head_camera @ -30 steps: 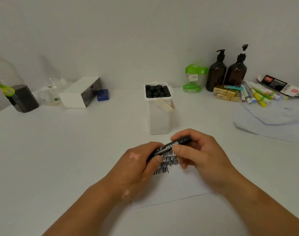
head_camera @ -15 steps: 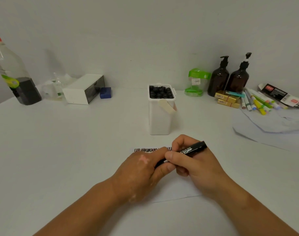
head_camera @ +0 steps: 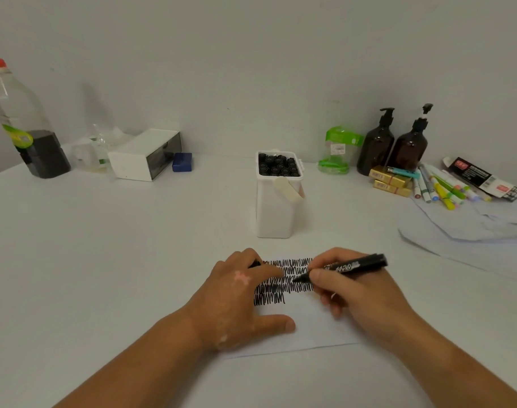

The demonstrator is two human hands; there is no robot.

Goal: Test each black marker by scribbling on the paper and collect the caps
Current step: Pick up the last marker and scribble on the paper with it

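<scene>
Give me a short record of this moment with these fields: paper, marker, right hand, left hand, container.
paper: rows of black scribbles
marker: uncapped, tip on the scribbles
right hand: grips the marker
left hand: rests on the paper; a small black piece, perhaps a cap, shows by its fingers
container: white, full of black markers, behind the paper

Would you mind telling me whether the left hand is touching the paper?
Touching. The head view shows the left hand lying on the paper, thumb flat against the sheet.
</scene>
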